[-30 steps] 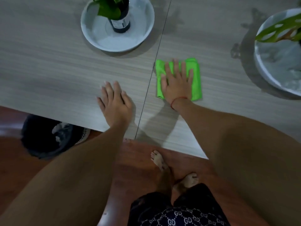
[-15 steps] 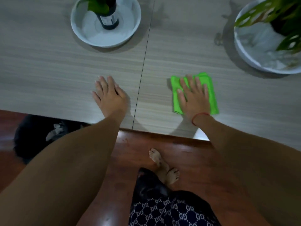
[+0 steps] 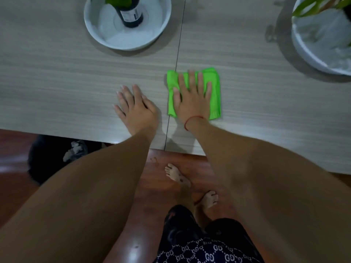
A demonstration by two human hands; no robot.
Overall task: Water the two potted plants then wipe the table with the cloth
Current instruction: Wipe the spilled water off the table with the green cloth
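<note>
A folded bright green cloth (image 3: pixel 214 95) lies on the pale wood-grain table (image 3: pixel 57 82), just right of the table's seam (image 3: pixel 177 54). My right hand (image 3: pixel 191 99) presses flat on it with fingers spread; a red string circles the wrist. My left hand (image 3: pixel 134 107) rests flat on the bare table left of the seam, holding nothing. A white bowl (image 3: pixel 91 27) at the back left holds a dark bottle (image 3: pixel 131 14) with a green plant. A second white bowl (image 3: pixel 311 59) with green leaves (image 3: pixel 311 6) stands at the far right.
The table's near edge runs just behind my wrists. Below it is red-brown floor (image 3: pixel 133 215) with my bare feet (image 3: pixel 176 173). A dark bundle (image 3: pixel 47 160) sits under the table at the left. A damp mark (image 3: pixel 271 35) shows beside the right bowl.
My right hand slid the cloth right, away from the seam, then back left to the seam. My left hand stayed flat in place.
</note>
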